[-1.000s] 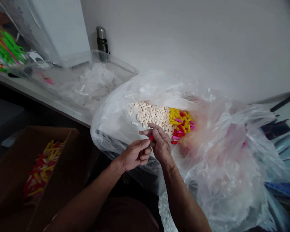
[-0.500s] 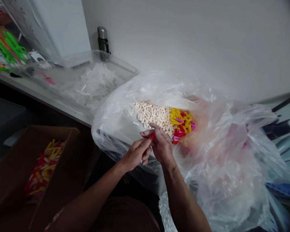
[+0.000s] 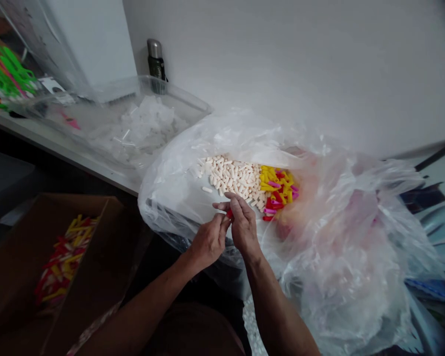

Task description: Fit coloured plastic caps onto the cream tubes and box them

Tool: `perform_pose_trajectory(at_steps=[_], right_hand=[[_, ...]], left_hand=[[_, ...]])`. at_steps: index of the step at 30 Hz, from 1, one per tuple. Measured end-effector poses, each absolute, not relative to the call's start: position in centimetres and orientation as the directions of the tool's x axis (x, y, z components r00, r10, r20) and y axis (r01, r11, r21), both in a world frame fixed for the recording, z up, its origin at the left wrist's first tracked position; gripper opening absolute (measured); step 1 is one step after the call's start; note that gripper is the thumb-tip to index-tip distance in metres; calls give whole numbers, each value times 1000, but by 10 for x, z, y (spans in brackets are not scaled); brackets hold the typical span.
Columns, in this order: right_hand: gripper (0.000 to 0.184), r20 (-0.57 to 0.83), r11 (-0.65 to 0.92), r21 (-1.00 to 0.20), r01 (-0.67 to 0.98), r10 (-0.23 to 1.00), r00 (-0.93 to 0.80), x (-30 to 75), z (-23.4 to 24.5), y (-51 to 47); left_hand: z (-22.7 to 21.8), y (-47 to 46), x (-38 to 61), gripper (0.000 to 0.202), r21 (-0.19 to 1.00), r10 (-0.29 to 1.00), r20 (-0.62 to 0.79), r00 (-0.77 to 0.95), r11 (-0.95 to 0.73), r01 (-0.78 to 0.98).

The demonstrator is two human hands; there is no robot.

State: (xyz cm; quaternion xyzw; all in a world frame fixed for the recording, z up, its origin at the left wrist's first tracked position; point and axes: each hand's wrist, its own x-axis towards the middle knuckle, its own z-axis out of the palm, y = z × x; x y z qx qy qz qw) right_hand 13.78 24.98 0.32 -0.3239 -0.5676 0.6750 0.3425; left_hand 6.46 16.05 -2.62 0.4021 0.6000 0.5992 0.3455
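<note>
My left hand (image 3: 208, 241) and my right hand (image 3: 244, 228) meet at the front edge of an opened clear plastic bag. Between their fingertips is a small red plastic tube (image 3: 229, 213), mostly covered by the fingers. My left fingers are closed on its lower end, and my right thumb presses against it from the other side. Just beyond the hands lies a heap of short cream-white plugs (image 3: 234, 174), with one loose plug (image 3: 206, 190) to the left. To the right of the heap are yellow, red and pink tubes (image 3: 280, 185), partly under the plastic.
The clear bag (image 3: 356, 277) bunches up on the right. At the left, a cardboard box (image 3: 96, 247) holds red and yellow pieces. A clear tray (image 3: 193, 99) with translucent bits sits on the table, a thermos flask (image 3: 155, 59) behind it. Green scissors (image 3: 17, 74) stand farther left.
My hands have drawn closer together around the red tube, and less of it shows now. My right thumb has come over it. The view has shifted slightly.
</note>
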Motion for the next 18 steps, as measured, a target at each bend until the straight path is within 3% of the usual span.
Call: perform_pose_trajectory(at_steps=[3,6,8,9,11,13,15,18], right_hand=[[43,-136,-284,-951,-124,742,-656,144,11,251],[43,-135,-367,-912,-183,690,-711,151,20,252],[39,-115,-386,-896,-221,682,-722,154,21,251],[38,-119,-398,-890,-225,677,-726,154,21,251],[37,-150,-416,-888,-196,665,-732,153,18,250],[37,-170,-372,-918,-136,681,-712,150,12,249],[38,-121,-235,-968,-88,745,-655,145,5,246],[39,26,-1,-999,-47,818,-575,141,-2,244]], left_hand=[[-19,158,59,37,953,965,-104,-240,27,-303],[-9,154,51,40,699,980,-179,84,187,-690],[-6,152,48,41,581,965,-162,208,263,-770],[-7,151,48,41,575,963,-150,223,269,-773],[-10,151,51,39,661,978,-137,159,210,-721],[-15,152,56,40,833,992,-128,2,109,-542],[-20,155,61,36,975,979,-67,-193,23,-221],[-24,159,64,24,973,925,95,-367,-8,231]])
